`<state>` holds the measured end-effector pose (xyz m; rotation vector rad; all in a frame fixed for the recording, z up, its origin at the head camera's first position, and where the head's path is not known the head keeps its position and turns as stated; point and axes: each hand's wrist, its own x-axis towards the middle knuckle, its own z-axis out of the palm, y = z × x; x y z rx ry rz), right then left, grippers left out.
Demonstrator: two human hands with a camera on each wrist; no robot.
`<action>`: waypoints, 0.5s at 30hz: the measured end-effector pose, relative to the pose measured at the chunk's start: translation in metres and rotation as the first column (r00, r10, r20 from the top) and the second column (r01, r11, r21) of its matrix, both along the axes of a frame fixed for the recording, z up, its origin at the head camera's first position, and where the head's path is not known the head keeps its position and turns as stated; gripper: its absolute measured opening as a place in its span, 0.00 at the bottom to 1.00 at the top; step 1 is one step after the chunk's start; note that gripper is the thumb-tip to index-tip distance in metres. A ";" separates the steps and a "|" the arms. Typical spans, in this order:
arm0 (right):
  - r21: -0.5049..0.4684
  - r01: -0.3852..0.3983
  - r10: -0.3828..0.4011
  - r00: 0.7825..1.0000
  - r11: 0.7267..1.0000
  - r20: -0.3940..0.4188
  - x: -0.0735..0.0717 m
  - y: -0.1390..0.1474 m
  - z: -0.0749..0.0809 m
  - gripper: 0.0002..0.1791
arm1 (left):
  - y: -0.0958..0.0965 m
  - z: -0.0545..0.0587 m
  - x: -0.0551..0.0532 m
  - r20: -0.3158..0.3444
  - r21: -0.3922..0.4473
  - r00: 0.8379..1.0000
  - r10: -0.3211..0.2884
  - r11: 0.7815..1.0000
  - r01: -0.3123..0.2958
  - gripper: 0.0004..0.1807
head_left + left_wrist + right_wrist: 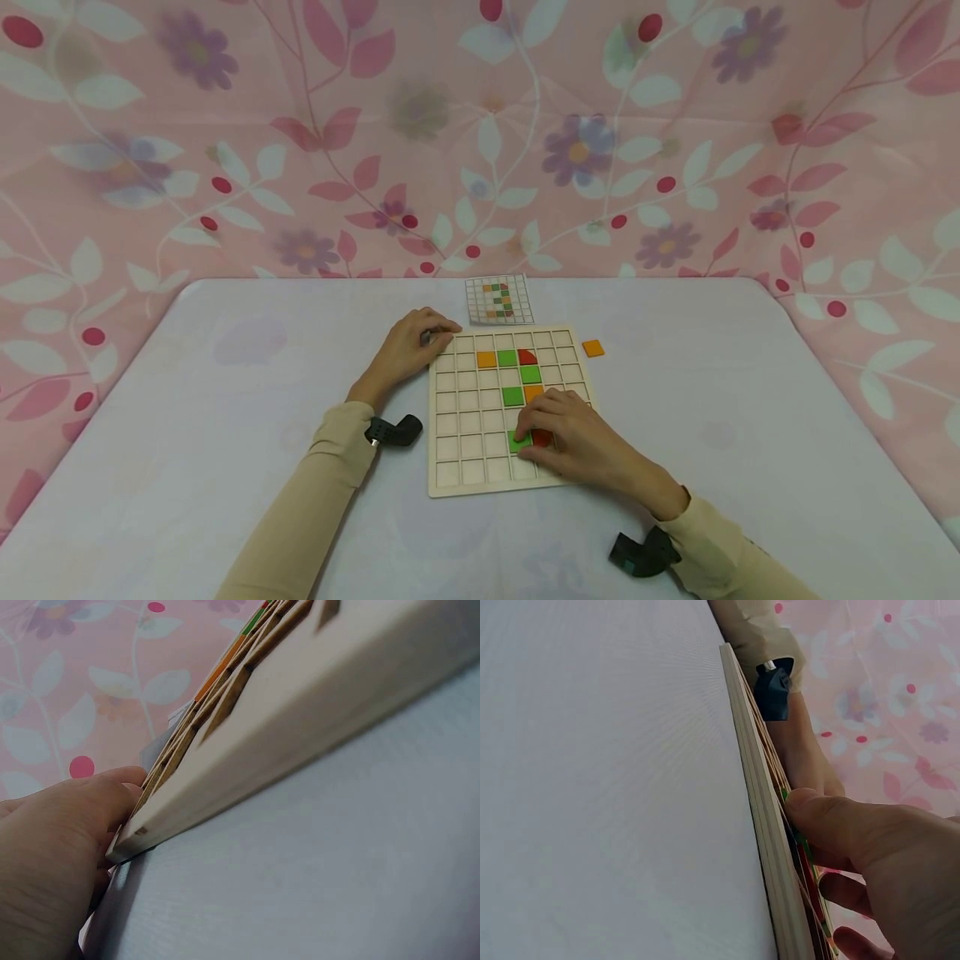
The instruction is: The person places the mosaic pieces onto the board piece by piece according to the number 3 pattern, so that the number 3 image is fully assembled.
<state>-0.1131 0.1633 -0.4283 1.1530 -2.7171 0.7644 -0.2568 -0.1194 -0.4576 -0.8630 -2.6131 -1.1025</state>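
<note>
A square wooden grid board (459,446) lies on the table with several coloured square tiles in its cells. My left hand (411,343) holds the board's far left corner; in the left wrist view that hand (56,847) has its fingers against the corner. Over the board's near right part, my right hand (577,437) pinches a green tile (515,443) between thumb and finger. Beside this tile a red tile (542,438) is partly covered by the fingers. In the right wrist view the thumb of the right hand (900,870) is at the green tile (784,793).
A pattern card (480,312) with a printed grid lies just beyond the board. One loose orange tile (593,348) is right of the board. A white cloth covers the table (247,450), and a pink floral curtain (480,150) hangs behind its far edge.
</note>
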 end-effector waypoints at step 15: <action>0.001 -0.003 0.003 1.000 1.000 0.009 0.000 0.002 0.001 0.07 | 0.001 0.002 0.002 0.020 -0.002 1.000 0.003 1.000 -0.003 0.09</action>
